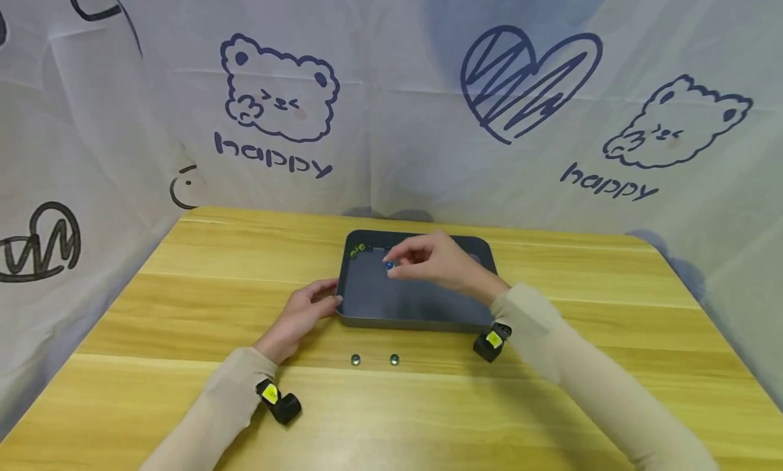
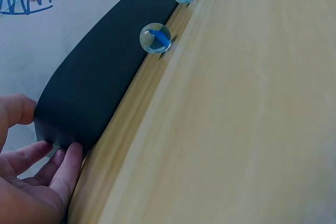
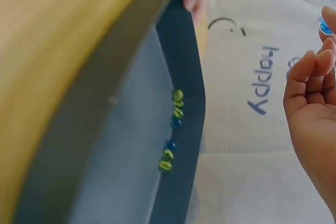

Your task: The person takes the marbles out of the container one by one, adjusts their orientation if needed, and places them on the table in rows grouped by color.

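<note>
A clear marble with blue inside is pinched between the thumb and fingers of my right hand, raised over the dark grey tray. The right wrist view shows this blue marble at its right edge. My left hand grips the tray's left side near the front corner; in the left wrist view its fingers touch the dark wall. Inside the tray, several yellow-green marbles and blue marbles lie along the far wall, towards the left corner.
Two clear marbles with blue inside, a left one and a right one, lie on the wooden table in front of the tray. A white cloth with printed drawings hangs behind and beside the table.
</note>
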Demonstrator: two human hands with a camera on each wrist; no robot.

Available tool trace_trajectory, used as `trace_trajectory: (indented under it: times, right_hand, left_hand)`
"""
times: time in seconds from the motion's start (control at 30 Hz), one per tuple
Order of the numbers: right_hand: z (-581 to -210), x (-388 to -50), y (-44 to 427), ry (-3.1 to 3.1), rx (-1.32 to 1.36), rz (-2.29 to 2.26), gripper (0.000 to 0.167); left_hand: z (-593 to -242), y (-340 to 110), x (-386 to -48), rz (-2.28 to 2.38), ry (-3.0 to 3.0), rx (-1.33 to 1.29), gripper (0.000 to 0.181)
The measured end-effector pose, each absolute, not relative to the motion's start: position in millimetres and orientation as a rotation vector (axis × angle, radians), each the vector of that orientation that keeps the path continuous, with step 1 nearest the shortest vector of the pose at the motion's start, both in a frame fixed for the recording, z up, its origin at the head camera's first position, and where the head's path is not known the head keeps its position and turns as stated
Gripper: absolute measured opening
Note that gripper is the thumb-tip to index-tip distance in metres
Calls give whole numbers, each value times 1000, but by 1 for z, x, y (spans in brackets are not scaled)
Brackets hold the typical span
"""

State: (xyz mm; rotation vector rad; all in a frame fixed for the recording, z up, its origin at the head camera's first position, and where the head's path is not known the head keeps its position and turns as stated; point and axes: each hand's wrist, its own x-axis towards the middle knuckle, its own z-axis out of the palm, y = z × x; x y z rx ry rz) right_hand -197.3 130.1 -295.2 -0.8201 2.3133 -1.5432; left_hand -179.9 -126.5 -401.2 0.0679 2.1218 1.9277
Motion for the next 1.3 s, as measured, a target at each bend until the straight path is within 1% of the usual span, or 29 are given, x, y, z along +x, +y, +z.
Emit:
trace_trajectory:
  times: [0.2, 0.33, 0.43, 0.57, 0.7, 0.8, 0.9, 1.1, 1.3]
  right_hand:
    - [-303, -167, 147, 2301, -845, -1566, 19]
    - [-312, -150, 156, 2242, -838, -1638, 22]
    - [-320, -137, 163, 2121, -748, -1772, 23]
    - [-331, -125, 172, 1917, -611, -1940, 18]
    - [-342, -119, 180, 1882, -620, -1900, 19]
    - [-351, -117, 186, 1956, -655, -1805, 28]
    - [-360, -115, 190, 2010, -719, -1737, 32]
    - [-376, -117, 194, 2051, -813, -1676, 27]
    - [-388, -118, 197, 2134, -815, -1561, 23]
  left_hand:
    - [-402, -126, -180, 1933, 2120, 68, 51]
    - [-404, -126, -180, 1949, 2115, 81, 51]
    - [-405, -126, -181, 1950, 2117, 79, 51]
    - [-405, -126, -180, 1940, 2131, 73, 51]
    - [-404, -126, -180, 1935, 2139, 66, 51]
    - [-404, -126, -180, 1937, 2136, 71, 51]
    - [-405, -126, -180, 1944, 2127, 71, 51]
    - [-404, -125, -180, 1952, 2115, 70, 51]
    - [-405, -125, -180, 1954, 2110, 63, 51]
